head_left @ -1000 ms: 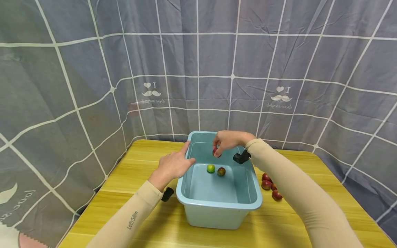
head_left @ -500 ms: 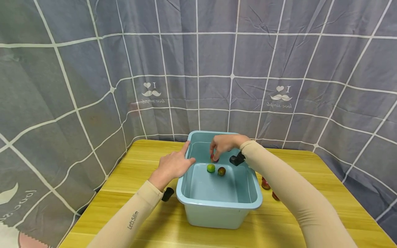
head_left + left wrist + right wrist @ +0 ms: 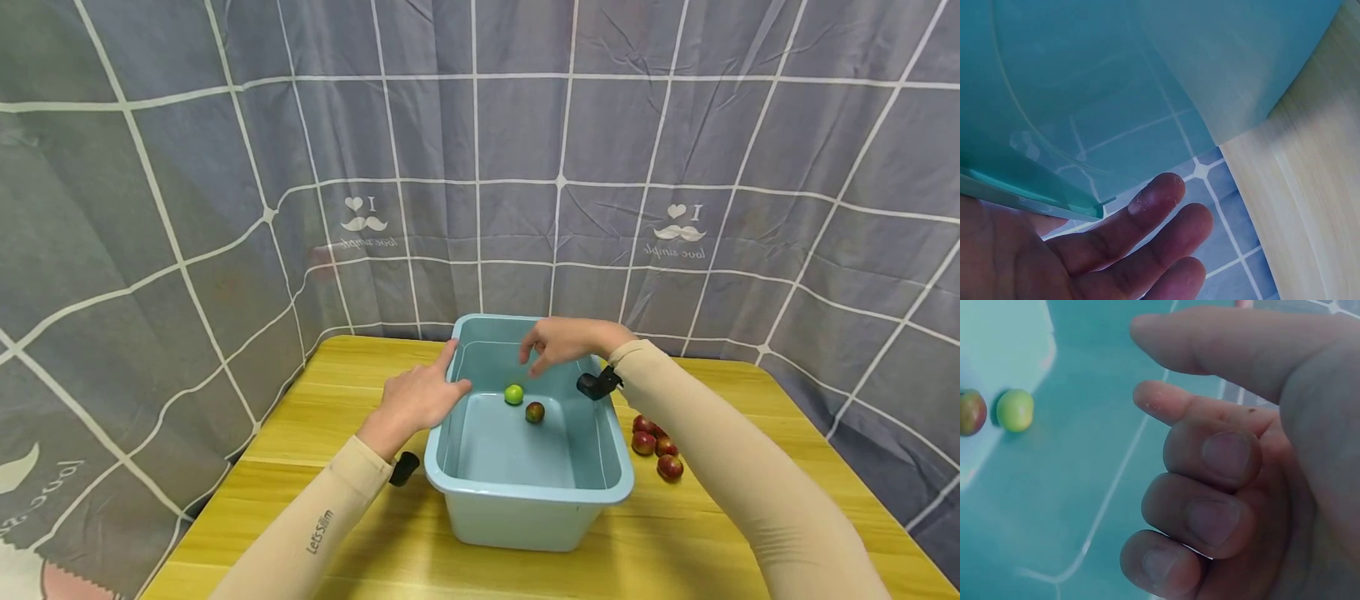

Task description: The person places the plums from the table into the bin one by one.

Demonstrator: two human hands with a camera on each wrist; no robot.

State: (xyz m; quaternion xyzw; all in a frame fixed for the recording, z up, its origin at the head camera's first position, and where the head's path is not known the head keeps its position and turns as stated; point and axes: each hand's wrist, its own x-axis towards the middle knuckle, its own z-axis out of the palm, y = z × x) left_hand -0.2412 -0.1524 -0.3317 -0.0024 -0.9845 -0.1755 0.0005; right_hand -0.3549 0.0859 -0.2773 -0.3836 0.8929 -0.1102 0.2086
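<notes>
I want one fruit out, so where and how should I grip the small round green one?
Probably pinch the small round green fruit across opposite sides, from above: its body is curved, and the open-topped light-blue plastic tub walls it in.

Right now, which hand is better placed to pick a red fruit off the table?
Probably the right hand: it looks empty, and its arm is on the same side as the red fruits. The left hand rests on the tub's left rim.
</notes>
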